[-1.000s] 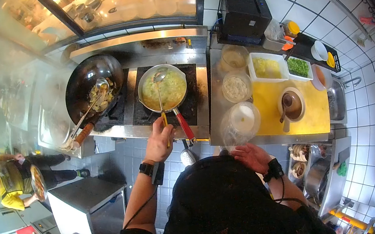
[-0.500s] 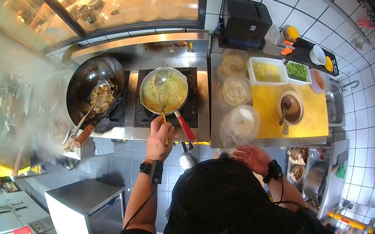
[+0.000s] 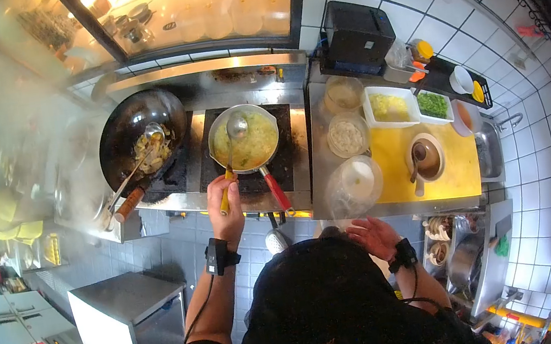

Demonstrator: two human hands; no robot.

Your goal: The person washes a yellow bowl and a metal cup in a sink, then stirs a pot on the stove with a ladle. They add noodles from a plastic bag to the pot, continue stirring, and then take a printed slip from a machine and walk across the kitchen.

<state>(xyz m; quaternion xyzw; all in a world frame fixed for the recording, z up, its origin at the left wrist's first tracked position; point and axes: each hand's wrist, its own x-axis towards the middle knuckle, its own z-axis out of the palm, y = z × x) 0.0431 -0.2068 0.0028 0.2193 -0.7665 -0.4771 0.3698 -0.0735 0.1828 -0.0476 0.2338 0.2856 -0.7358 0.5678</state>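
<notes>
The left hand (image 3: pixel 225 204) is closed around the yellow grip of a ladle (image 3: pixel 230 151), whose bowl rests over the far side of the frying pan (image 3: pixel 244 141). The frying pan sits on the stove (image 3: pixel 286 146) and holds a pale yellow-green mixture; its red handle (image 3: pixel 275 186) points toward the person, just right of the left hand. The right hand (image 3: pixel 373 236) is spread open with fingers apart, holding nothing, below the front edge of the counter to the right of the frying pan. Left of the frying pan, a black wok (image 3: pixel 136 132) contains food and a second ladle (image 3: pixel 145 148). Right of the frying pan stand three round clear containers (image 3: pixel 346 135), then a yellow cutting board (image 3: pixel 462 170) carrying a brown bowl (image 3: pixel 426 156). Two white trays (image 3: pixel 390 107) of chopped ingredients lie beyond the cutting board.
</notes>
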